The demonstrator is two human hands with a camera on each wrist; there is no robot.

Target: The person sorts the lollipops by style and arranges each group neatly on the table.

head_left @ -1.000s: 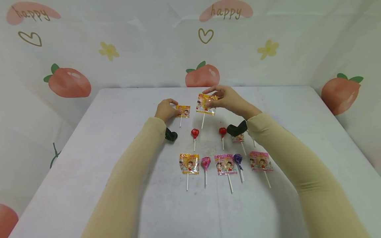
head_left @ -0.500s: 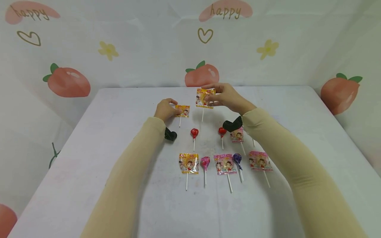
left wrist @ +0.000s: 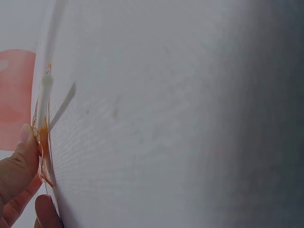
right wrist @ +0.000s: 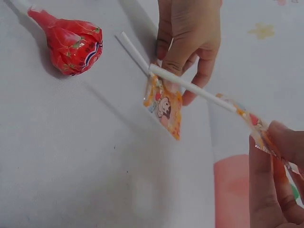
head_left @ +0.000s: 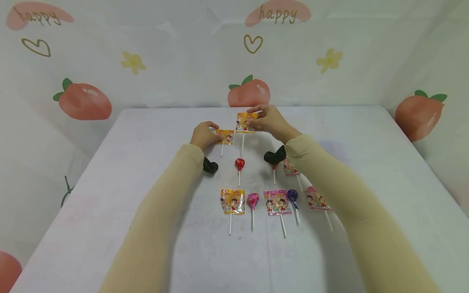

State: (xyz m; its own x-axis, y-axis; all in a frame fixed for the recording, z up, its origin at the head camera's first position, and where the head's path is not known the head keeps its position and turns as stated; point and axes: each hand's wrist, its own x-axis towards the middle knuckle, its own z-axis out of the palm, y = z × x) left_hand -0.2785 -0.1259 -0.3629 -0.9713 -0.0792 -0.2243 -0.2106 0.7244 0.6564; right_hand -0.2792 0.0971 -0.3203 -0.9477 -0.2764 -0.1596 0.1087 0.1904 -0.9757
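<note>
My left hand (head_left: 202,136) pinches the edge of an orange-wrapped lollipop (head_left: 229,138) lying at the far side of the table, its white stick toward me. Just right of it, my right hand (head_left: 274,123) holds another orange-wrapped lollipop (head_left: 242,121) between thumb and fingers, raised over the cloth with the stick hanging down. In the right wrist view this held lollipop's stick overlaps the left hand's lollipop (right wrist: 166,114). The left wrist view catches the left thumb (left wrist: 23,154) on the clear-and-orange wrapper (left wrist: 45,142). Nearer me is a red round lollipop (head_left: 239,163).
A second red lollipop (head_left: 274,167) and a pink-wrapped one (head_left: 290,167) lie partly under the right wrist. The front row has an orange-wrapped (head_left: 233,201), a pink round (head_left: 253,200), a purple (head_left: 292,195) and two pink-wrapped lollipops (head_left: 277,202). Peach-printed cloth hangs behind.
The right hand has shifted left with its lollipop, rising a little and then lowering, and is now closer to the left hand's lollipop. My left hand stays put.
</note>
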